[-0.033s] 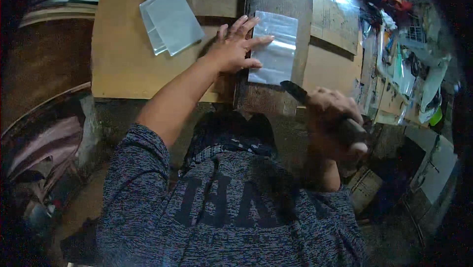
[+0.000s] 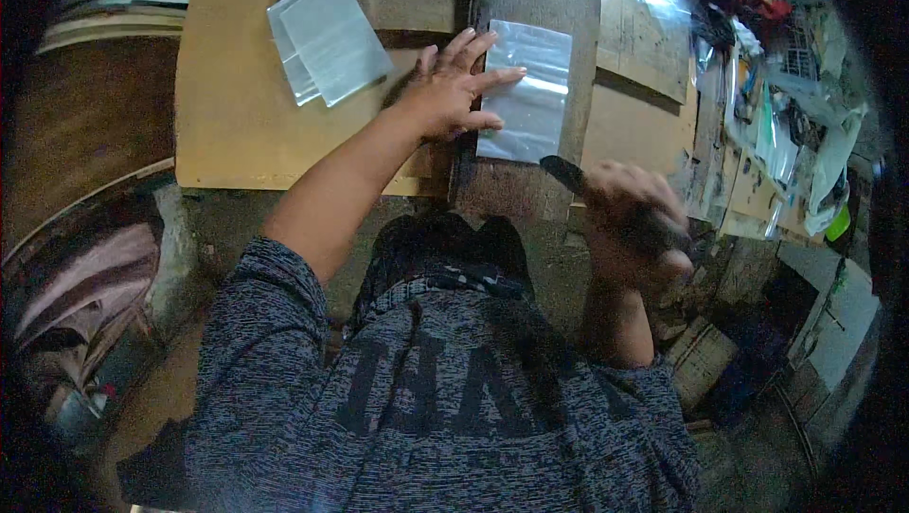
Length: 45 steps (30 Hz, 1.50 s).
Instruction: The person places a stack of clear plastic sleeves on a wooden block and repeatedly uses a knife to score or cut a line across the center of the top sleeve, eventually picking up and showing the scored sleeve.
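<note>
My left hand (image 2: pixel 450 87) lies with fingers spread across the left edge of a flat clear plastic sheet or bag (image 2: pixel 525 120), which rests on a dark wooden board (image 2: pixel 511 186). A blurred dark knife (image 2: pixel 559 172) is gripped in my right hand (image 2: pixel 634 219), its blade by the sheet's lower right corner. Left of my left hand, several overlapping clear plastic pieces (image 2: pixel 336 35) lie on a tan board (image 2: pixel 218 125).
Cardboard and wood panels (image 2: pixel 634 144) flank the dark board on the right. Farther right are heaped plastic bags and cloths (image 2: pixel 795 134) and a bright green object (image 2: pixel 836 224). A crumpled pinkish item (image 2: pixel 99 290) sits low at the left.
My right hand and the knife have shifted very slightly. My left hand and the plastic pieces stay in place.
</note>
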### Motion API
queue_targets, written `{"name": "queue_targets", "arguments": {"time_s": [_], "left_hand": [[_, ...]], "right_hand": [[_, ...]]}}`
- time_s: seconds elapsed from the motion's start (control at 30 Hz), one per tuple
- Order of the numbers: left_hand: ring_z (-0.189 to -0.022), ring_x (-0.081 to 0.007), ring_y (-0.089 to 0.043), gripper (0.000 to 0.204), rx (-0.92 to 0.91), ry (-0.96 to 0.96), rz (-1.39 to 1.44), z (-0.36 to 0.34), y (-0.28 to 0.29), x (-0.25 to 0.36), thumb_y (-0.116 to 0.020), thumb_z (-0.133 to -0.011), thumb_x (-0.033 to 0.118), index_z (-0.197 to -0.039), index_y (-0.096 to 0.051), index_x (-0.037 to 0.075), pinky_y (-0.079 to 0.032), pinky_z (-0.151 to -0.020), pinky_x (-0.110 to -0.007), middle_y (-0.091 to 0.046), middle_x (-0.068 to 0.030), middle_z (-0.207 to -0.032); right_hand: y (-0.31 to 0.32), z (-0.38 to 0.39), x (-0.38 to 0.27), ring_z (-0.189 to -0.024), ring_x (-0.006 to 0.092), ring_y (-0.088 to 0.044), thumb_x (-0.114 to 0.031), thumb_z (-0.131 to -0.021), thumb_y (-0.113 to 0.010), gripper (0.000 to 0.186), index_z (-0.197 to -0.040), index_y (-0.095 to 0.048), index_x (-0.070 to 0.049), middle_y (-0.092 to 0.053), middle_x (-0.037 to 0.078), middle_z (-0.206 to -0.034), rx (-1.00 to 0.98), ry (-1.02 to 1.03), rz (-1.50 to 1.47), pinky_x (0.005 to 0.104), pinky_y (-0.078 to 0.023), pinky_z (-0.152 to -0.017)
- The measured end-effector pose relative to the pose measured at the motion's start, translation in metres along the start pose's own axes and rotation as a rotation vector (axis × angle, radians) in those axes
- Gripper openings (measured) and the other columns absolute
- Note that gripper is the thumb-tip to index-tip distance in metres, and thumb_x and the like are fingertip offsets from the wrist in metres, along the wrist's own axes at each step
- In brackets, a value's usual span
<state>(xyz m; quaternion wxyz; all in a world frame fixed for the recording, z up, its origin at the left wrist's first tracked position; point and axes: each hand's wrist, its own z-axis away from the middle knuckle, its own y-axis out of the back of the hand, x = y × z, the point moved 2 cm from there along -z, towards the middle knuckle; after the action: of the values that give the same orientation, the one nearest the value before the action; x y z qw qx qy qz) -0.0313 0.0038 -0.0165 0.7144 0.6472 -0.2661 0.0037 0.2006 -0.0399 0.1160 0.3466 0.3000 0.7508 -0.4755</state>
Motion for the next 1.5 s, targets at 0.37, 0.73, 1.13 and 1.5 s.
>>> {"name": "queue_targets", "arguments": {"time_s": [0.37, 0.73, 1.13, 1.5], "left_hand": [[-0.139, -0.0316, -0.015, 0.073, 0.002, 0.019, 0.013, 0.002, 0.001, 0.002, -0.069, -0.069, 0.054, -0.134, -0.039, 0.047, -0.017, -0.104, -0.056, -0.018, -0.0061, -0.151], [-0.138, -0.0319, -0.016, 0.075, 0.037, -0.004, 0.025, 0.003, 0.0, 0.0, -0.071, -0.068, 0.052, -0.135, -0.038, 0.048, -0.02, -0.102, -0.057, -0.019, -0.0056, -0.15], [-0.14, -0.0323, -0.012, 0.075, -0.03, 0.032, 0.028, 0.002, 0.006, 0.004, -0.071, -0.069, 0.052, -0.135, -0.037, 0.047, -0.016, -0.103, -0.062, -0.014, -0.0057, -0.152], [-0.138, -0.0297, -0.022, 0.078, 0.114, -0.036, -0.064, 0.061, -0.016, 0.128, -0.065, -0.074, 0.049, -0.14, -0.038, 0.018, -0.01, -0.11, -0.05, -0.029, -0.0127, -0.147]], "right_hand": [[-0.003, -0.002, -0.005, -0.078, 0.0215, -0.046, -0.07, -0.07, -0.061, 0.068, -0.089, -0.052, -0.005, -0.047, 0.006, -0.077, 0.18, -0.105, -0.061, 0.0364, -0.037, -0.077], [-0.021, -0.001, 0.023, -0.088, 0.0298, -0.052, -0.068, -0.07, -0.063, 0.076, -0.101, -0.056, 0.0, -0.054, 0.014, -0.09, 0.024, -0.162, 0.025, 0.0455, -0.04, -0.085], [0.011, 0.004, 0.001, -0.073, 0.0226, -0.046, -0.07, -0.07, -0.059, 0.071, -0.09, -0.052, -0.001, -0.05, 0.008, -0.078, 0.15, -0.07, -0.01, 0.038, -0.038, -0.072], [0.043, 0.01, -0.029, -0.065, 0.0185, -0.039, -0.071, -0.074, -0.054, 0.067, -0.081, -0.047, -0.005, -0.04, 0.004, -0.069, 0.191, 0.097, 0.092, 0.0333, -0.033, -0.065]]}}
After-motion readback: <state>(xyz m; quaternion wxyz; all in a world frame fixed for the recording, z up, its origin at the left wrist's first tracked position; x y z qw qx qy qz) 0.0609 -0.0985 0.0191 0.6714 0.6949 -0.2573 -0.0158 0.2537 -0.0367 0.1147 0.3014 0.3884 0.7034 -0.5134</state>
